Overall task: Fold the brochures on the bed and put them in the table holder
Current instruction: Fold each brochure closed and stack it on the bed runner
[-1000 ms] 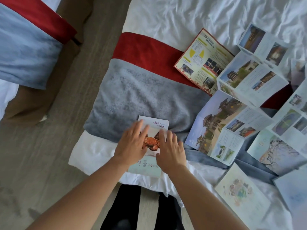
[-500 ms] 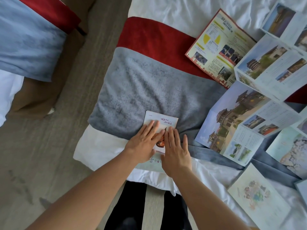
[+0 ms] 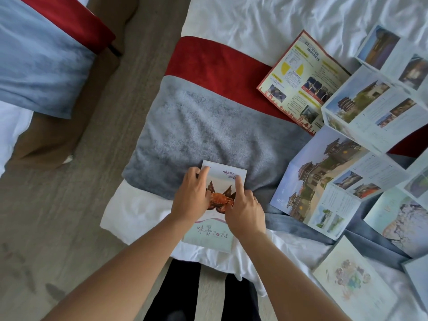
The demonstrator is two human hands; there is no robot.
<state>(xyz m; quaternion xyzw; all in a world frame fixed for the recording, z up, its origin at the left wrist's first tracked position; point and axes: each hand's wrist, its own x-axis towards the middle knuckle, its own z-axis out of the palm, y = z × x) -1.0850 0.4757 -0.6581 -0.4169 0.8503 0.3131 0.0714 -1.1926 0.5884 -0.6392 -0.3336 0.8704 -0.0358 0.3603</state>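
A folded brochure with a crab picture (image 3: 216,232) lies at the near edge of the bed (image 3: 266,17), half on the grey runner (image 3: 203,126). My left hand (image 3: 191,196) rests on its left side, fingers curled at the top left corner. My right hand (image 3: 245,210) presses on its right side with the index finger stretched up along the edge. Neither hand lifts it. Several unfolded brochures lie to the right: a red-bordered one (image 3: 303,82), a long one with building photos (image 3: 328,181) and a pale one (image 3: 352,286). No table holder is in view.
A grey and red runner crosses the bed's foot over white sheets. A second bed (image 3: 39,56) with the same runner stands at the left, across a strip of grey carpet (image 3: 46,216). My dark trouser legs (image 3: 183,295) touch the bed's near edge.
Both hands have slid apart on the folded brochure, uncovering the crab picture. My left fingers moved up to its top left corner and my right index finger now points up its right side.
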